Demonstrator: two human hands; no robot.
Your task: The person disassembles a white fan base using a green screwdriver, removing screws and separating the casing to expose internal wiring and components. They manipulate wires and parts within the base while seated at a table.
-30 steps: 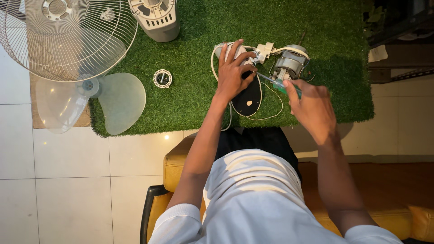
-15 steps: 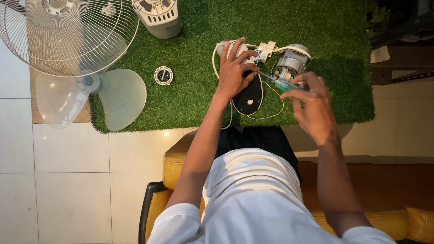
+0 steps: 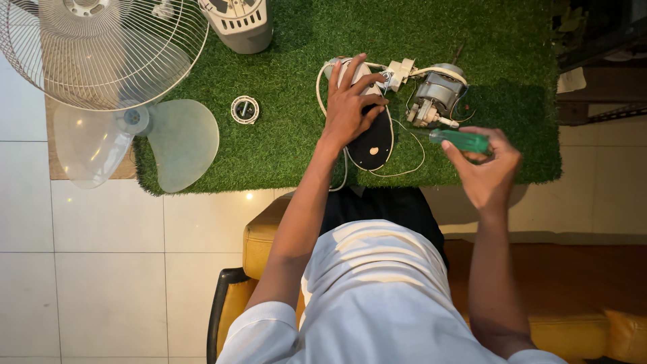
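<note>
Near the upper centre of the frame, the left hand (image 3: 350,108) is pressing down with spread fingers on a black-and-white fan housing (image 3: 373,138) lying on the green turf mat (image 3: 290,61). Just right of it, the right hand (image 3: 486,168) is pinching a green-handled screwdriver (image 3: 460,139) in closed fingers, its tip pointing toward the grey fan motor (image 3: 437,94). A wire fan guard (image 3: 101,47) and clear blade (image 3: 178,141) are sitting at upper left.
</note>
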